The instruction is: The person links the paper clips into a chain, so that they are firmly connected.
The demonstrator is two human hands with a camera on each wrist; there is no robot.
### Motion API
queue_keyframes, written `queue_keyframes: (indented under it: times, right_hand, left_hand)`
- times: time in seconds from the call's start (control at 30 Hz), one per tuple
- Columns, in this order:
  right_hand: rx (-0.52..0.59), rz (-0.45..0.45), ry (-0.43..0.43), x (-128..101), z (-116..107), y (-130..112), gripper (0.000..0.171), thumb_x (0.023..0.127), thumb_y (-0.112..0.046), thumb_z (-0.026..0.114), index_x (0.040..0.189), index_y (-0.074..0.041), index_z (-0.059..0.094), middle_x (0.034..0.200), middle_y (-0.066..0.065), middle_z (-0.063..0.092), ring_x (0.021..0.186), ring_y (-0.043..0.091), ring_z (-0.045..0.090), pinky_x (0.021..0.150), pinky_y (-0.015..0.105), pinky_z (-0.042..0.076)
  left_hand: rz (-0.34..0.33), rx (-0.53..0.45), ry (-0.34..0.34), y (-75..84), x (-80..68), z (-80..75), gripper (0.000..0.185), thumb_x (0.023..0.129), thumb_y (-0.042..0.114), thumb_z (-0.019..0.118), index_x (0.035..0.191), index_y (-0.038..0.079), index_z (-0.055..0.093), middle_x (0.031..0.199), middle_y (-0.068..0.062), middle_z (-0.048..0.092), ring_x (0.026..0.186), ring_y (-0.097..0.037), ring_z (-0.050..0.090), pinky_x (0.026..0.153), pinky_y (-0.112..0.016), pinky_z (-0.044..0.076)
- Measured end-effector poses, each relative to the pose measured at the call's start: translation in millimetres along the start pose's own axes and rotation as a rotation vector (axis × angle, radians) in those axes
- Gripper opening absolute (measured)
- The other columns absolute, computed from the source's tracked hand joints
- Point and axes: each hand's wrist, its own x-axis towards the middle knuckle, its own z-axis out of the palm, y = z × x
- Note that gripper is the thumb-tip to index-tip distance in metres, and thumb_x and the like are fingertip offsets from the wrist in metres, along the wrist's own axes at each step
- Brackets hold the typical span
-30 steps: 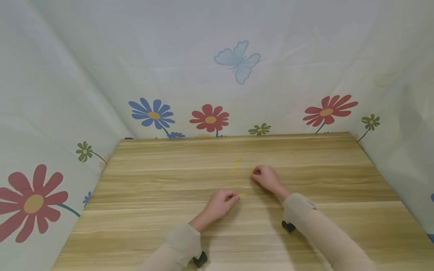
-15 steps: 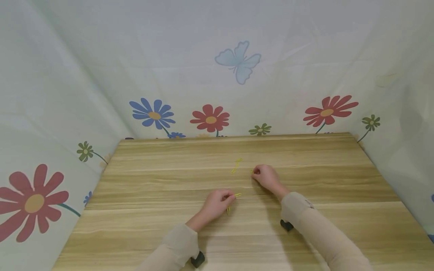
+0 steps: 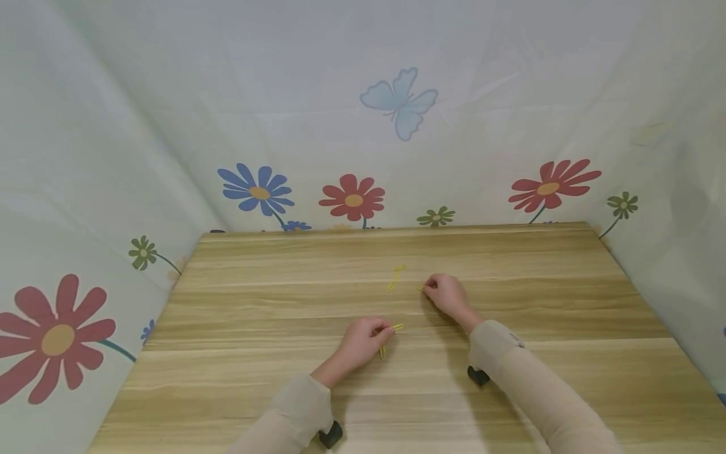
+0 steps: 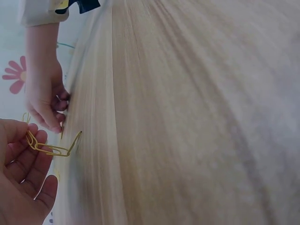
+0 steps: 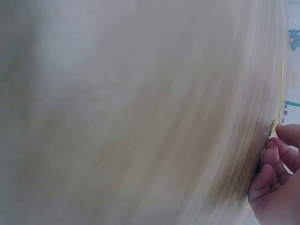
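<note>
So both hands are working low over the wooden counter (image 3: 510,302), which has a flowery curtain (image 3: 351,198) hanging around it. The left hand (image 3: 363,337) is pinching a short chain of yellow paper clips (image 4: 49,149) between thumb and fingertips, so that grip is closed on the clips; the wrist view is showing the linked clips sticking out from the fingers with the far end reaching down to the wood. In the head view the chain is sitting just right of that hand, near the middle of the counter. The right hand (image 3: 448,295) is resting a bit farther back with fingers curled, fingertips pressing on a single yellow clip (image 3: 420,288) lying flat on the counter. Another pair of loose clips (image 3: 396,277) is lying just left of the right hand, not touching it.
</note>
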Motion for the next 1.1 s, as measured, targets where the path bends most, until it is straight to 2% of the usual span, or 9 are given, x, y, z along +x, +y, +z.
queue_keyframes:
  times: [0.27,0.63,0.9,1.1]
  right_hand:
    - [-0.033,-0.013,-0.007,1,3,3,0.011,0.081,-0.016,0.062,0.085,-0.006,0.066,0.078,0.006,0.064,0.069,0.016,0.056,0.063,0.03,0.045]
    - [-0.092,-0.077,-0.005,-5,3,2,0.009,0.081,-0.012,0.06,0.085,-0.005,0.065,0.083,0.008,0.065,0.075,0.019,0.058,0.066,0.033,0.048]
    - [0.045,-0.075,0.034,-9,2,5,0.009,0.083,-0.011,0.056,0.086,-0.004,0.061,0.079,0.008,0.062,0.072,0.017,0.055,0.065,0.031,0.046]
    - [0.074,-0.127,0.045,-12,0,7,0.005,0.079,-0.005,0.058,0.082,-0.002,0.061,0.077,0.01,0.063,0.071,0.019,0.056,0.067,0.033,0.047]
  left_hand:
    - [0.005,-0.009,0.006,0.3,0.5,0.3,0.017,0.087,0.022,0.055,0.084,0.01,0.067,0.082,0.002,0.066,0.081,-0.011,0.059,0.072,-0.024,0.046]
    - [0.012,-0.012,0.011,-0.1,0.2,2.3,0.017,0.086,0.022,0.056,0.084,0.009,0.067,0.081,0.002,0.066,0.079,-0.01,0.059,0.072,-0.024,0.047]
    - [0.009,-0.023,0.0,1.1,-0.7,1.3,0.018,0.087,0.021,0.055,0.086,0.008,0.067,0.082,0.001,0.066,0.08,-0.011,0.059,0.072,-0.025,0.047]
    - [0.015,-0.027,0.004,0.6,-0.9,1.1,0.018,0.087,0.021,0.055,0.086,0.007,0.067,0.083,0.0,0.067,0.08,-0.011,0.059,0.072,-0.024,0.047]
